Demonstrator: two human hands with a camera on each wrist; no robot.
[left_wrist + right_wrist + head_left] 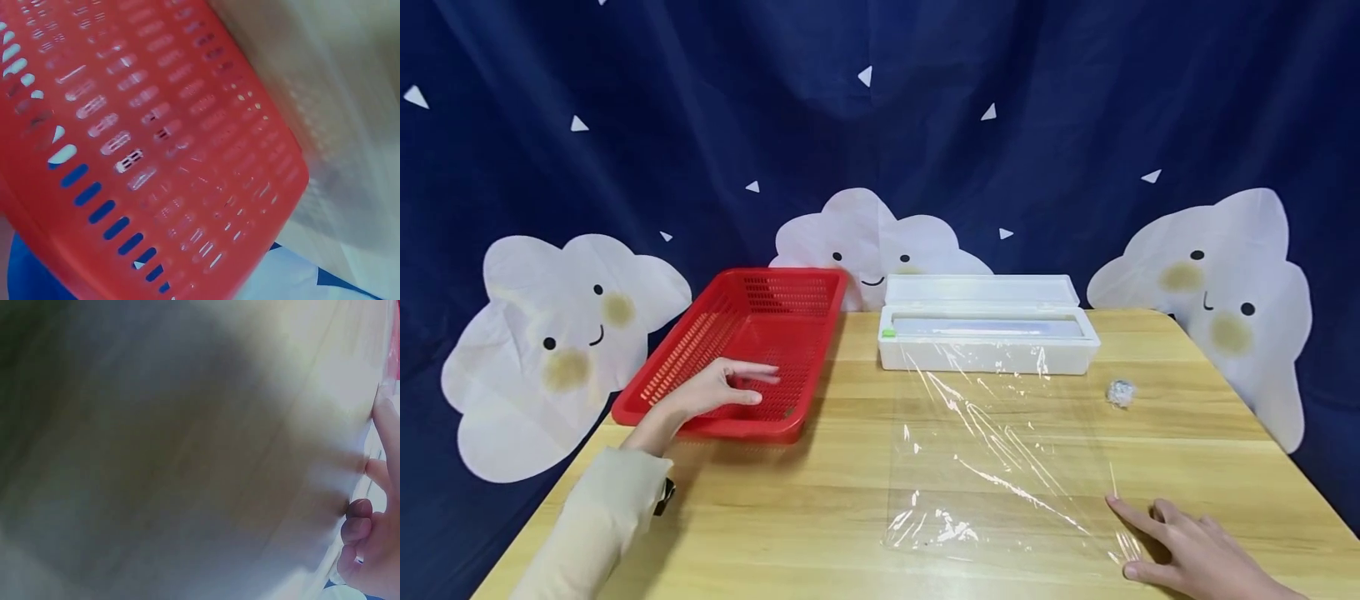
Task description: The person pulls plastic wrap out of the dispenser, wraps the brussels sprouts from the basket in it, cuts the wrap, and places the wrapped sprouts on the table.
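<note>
A sheet of clear plastic wrap (1000, 467) lies across the wooden table, running forward from a white wrap dispenser box (985, 354) with its lid raised. My right hand (1195, 546) rests at the sheet's near right corner. Its index finger and thumb are stretched out and spread, touching the film's edge, while the other fingers bend under. Over the near part of a red plastic basket (786, 387) hovers my left hand (718, 387), thumb and fingers apart with nothing between them. The left wrist view shows the basket's slotted wall (156, 94) but not the hand.
A small crumpled ball of clear film (1121, 393) lies right of the box. A small green slider (889, 333) sits at the box's left end. Behind the table (760, 508) hangs a dark blue curtain (925, 150) with cloud shapes.
</note>
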